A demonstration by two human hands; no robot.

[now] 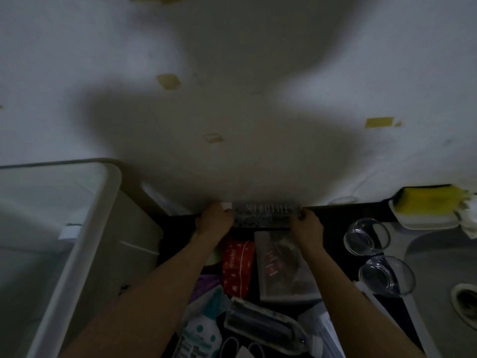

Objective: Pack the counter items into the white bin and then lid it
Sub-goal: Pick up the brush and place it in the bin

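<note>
1. Both hands held a lettered bottle [267, 215] lying on its side at the back edge of the dark desk [361, 210], against the wall.
2. The left hand [213, 219] curled its grip round the bottle's left end; the right hand [307, 226] pinched the right end.
3. The bottle's long axis ran left to right, straight across between the two grips.
4. The white bin [85, 228] stood open to the left of the bottle, so the left hand was the nearer one to it; I judged the load would need to swing leftward over the rim.
5. Near of the bottle lay a red pouch [238, 267] and a clear box [281, 267], not yet packed.
6. Two glasses [366, 236] sat right of the bottle.
</note>
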